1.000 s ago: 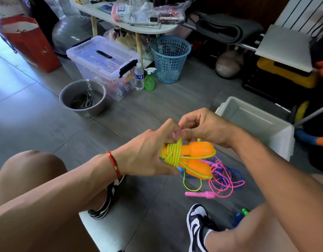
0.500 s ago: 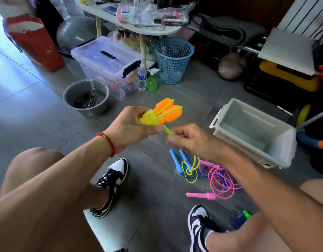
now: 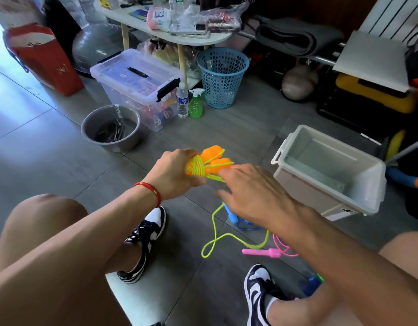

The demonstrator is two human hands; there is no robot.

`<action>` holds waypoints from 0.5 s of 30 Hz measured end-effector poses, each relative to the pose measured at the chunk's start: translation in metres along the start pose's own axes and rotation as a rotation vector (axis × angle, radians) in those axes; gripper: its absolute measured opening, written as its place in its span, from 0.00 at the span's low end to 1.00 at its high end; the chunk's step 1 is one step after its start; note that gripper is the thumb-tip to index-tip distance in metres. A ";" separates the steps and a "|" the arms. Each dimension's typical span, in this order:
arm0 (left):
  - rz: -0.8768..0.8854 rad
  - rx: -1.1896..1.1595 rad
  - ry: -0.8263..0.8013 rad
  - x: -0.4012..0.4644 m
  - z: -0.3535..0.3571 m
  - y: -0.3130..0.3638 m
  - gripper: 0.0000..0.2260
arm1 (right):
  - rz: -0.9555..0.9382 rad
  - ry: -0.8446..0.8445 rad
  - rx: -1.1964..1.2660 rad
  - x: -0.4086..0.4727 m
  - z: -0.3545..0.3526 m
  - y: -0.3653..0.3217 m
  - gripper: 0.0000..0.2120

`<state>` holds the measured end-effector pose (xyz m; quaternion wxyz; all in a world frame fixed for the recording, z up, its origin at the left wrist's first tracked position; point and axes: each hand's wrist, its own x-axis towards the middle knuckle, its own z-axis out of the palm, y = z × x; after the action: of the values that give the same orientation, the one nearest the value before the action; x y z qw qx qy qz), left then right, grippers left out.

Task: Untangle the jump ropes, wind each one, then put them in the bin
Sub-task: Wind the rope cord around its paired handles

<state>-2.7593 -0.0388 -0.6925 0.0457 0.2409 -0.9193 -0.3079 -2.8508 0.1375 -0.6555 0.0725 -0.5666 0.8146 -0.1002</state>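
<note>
From the head view I see my left hand (image 3: 173, 174) gripping the orange handles (image 3: 215, 158) with the yellow-green rope (image 3: 198, 169) wound round them. At its 3 o'clock my right hand (image 3: 255, 194) touches the rope's trailing end; its grip I cannot tell. The grey bin (image 3: 330, 170) sits at 3 o'clock, with blue (image 3: 232, 216) and pink handles (image 3: 262, 252) on the floor at 6.

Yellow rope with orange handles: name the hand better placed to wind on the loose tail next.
Right. The right hand already guides the yellow rope beside the bundle, while the left hand grips the orange handles and must likely keep holding them.
</note>
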 end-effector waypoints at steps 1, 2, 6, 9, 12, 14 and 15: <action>0.025 0.034 -0.020 -0.001 0.002 0.003 0.20 | -0.046 0.051 -0.068 0.000 -0.003 0.002 0.07; 0.054 0.069 -0.045 -0.003 0.005 0.006 0.19 | -0.084 0.100 -0.124 0.002 -0.006 0.006 0.09; 0.212 0.159 -0.140 -0.012 0.016 0.018 0.17 | -0.119 0.147 -0.167 0.007 -0.017 0.027 0.19; 0.279 0.129 -0.139 -0.018 0.017 0.025 0.22 | -0.037 0.099 -0.048 0.006 -0.020 0.039 0.18; 0.319 0.085 -0.153 -0.022 0.013 0.028 0.23 | 0.065 0.038 0.131 0.007 -0.026 0.046 0.14; 0.364 0.102 -0.205 -0.027 0.012 0.030 0.22 | 0.104 -0.023 0.246 0.007 -0.027 0.050 0.16; 0.388 0.110 -0.234 -0.029 0.012 0.032 0.21 | 0.109 -0.066 0.298 0.006 -0.027 0.051 0.16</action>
<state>-2.7496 0.0033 -0.6815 -0.0161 0.0243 -0.9628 -0.2686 -2.9058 0.1512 -0.6422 0.1877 -0.5077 0.8174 -0.1970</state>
